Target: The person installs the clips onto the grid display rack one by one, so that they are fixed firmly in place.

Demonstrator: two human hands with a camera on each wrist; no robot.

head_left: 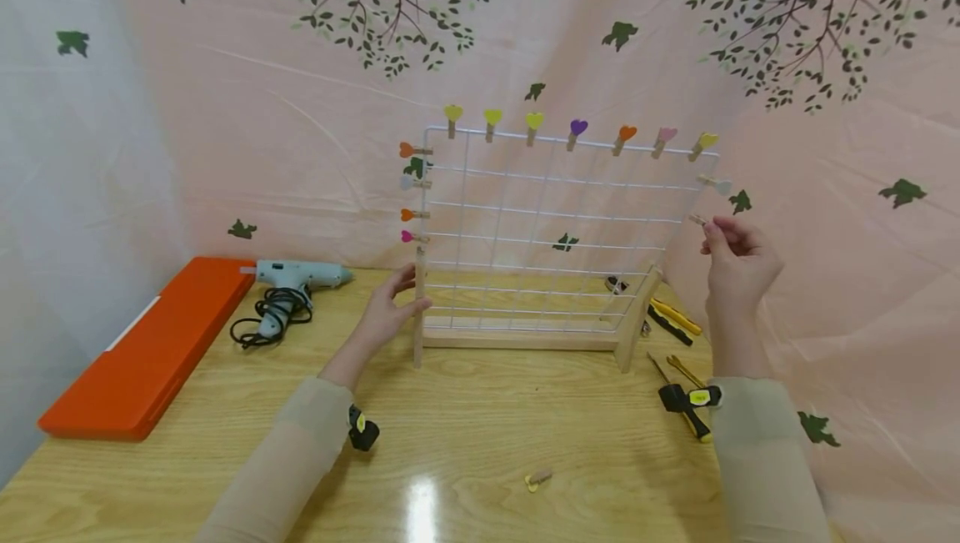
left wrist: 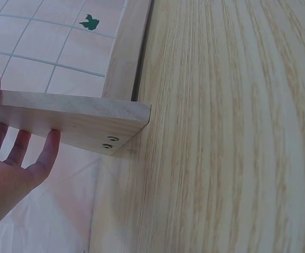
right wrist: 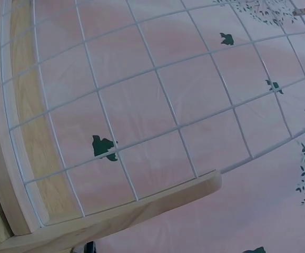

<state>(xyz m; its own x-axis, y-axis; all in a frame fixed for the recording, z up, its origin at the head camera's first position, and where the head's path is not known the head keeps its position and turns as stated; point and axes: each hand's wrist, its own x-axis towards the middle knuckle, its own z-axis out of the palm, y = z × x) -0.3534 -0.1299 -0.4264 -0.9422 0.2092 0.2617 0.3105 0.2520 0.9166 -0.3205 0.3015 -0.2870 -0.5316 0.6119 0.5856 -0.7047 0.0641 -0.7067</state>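
Observation:
A white wire grid [head_left: 525,211] stands upright on a wooden base [head_left: 517,344]. My left hand [head_left: 386,305] grips its left wooden upright [left wrist: 73,109], thumb on one side and fingers on the other. At the grid's right edge, my right hand [head_left: 742,263] pinches a small wooden clothespin [head_left: 698,219], whose tip is right at the wire; its other end is hidden by the fingers. Just above it sits a clothespin with a pale heart [head_left: 718,185]. Several heart clothespins line the top, including a purple one [head_left: 577,129], and more line the left side, including a pink one [head_left: 409,237].
A loose yellow-heart clothespin [head_left: 537,480] lies on the table near the front. To the left are an orange case [head_left: 142,351] and a glue gun [head_left: 300,274] with a coiled black cord. At right lie a screwdriver [head_left: 696,422] and yellow-and-black tools [head_left: 675,316].

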